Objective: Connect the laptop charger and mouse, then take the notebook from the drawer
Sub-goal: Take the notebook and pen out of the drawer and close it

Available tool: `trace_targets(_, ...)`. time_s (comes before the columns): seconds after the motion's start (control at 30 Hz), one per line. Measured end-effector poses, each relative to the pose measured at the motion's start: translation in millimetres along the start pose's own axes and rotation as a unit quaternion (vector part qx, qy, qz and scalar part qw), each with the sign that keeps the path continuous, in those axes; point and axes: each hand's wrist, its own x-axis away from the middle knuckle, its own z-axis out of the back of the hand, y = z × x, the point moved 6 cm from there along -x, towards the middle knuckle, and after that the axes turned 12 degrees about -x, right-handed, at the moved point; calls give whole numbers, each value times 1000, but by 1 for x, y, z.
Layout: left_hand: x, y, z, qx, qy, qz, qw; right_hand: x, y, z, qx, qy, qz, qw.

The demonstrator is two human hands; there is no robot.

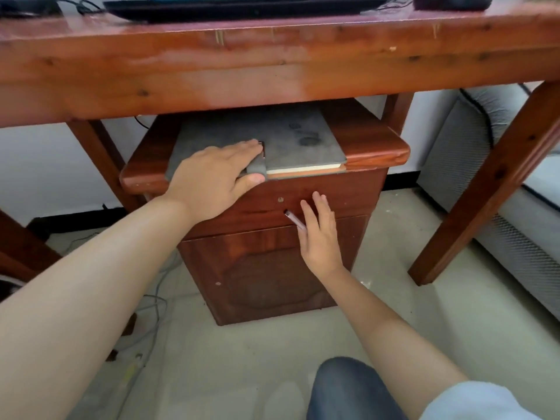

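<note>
A grey notebook (303, 140) with a strap clasp lies flat on top of a small wooden cabinet (272, 277) under the desk. My left hand (212, 174) grips its front edge at the clasp, fingers on the cover and thumb underneath. My right hand (319, 234) rests with straight fingers against the shut drawer front (348, 195), a slim pen (294, 219) tucked at its thumb side. On the desk (272, 62) above sit the black laptop (242, 7), a dark mouse (451, 2) at the far right and a black charger brick (27, 7) with its cable at the far left.
The desk's apron hangs low over the cabinet top. A desk leg (485, 192) stands to the right, with a grey sofa (472, 153) behind it. Loose cables (151, 313) trail on the floor at the left. My knee (348, 389) is at the bottom.
</note>
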Motion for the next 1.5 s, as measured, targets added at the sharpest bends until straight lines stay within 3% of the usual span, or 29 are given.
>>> trace_targets(0.1,1,1,0,-2,13,3,1000,-1,4,45,-188,56,-75,978)
trace_targets(0.13,2,2,0,-3,15,3,1000,-5,3,55,-279,76,-123,950)
trace_targets(0.2,3,4,-3,2,5,1,1000,-15,-2,61,-453,79,-226,859)
trace_targets(0.27,3,4,-4,19,-18,-2,1000,-27,-15,59,-537,73,-304,783)
trace_targets(0.43,8,3,6,77,-144,1,987,-40,-43,54,-517,113,-512,677)
trace_targets(0.53,22,2,28,147,-201,43,968,-31,-57,69,-503,120,-568,641)
trace_targets(0.67,43,-10,67,157,-244,103,951,-8,-82,116,-499,107,-611,605)
trace_targets(0.8,71,-30,97,127,-367,163,907,-17,-121,164,-467,10,-612,639)
trace_targets(0.93,106,-64,138,230,-435,335,804,-46,-182,175,-450,-98,-588,665)
trace_targets(1.0,121,-74,155,337,-434,408,729,-64,-209,173,-454,-128,-581,663)
trace_targets(1.07,130,-84,180,474,-373,461,651,-85,-237,167,-452,-136,-584,660)
trace_targets(1.1,131,-91,191,497,-337,476,643,-95,-248,163,-437,-137,-584,670)
trace_targets(1.2,134,-126,226,440,-256,511,693,-135,-282,143,-340,-168,-552,743)
trace_targets(1.3,125,-162,245,384,-208,538,721,-174,-312,118,-251,-209,-497,804)
trace_targets(1.5,83,-235,236,269,-187,550,768,-250,-335,48,-183,-258,-447,837)
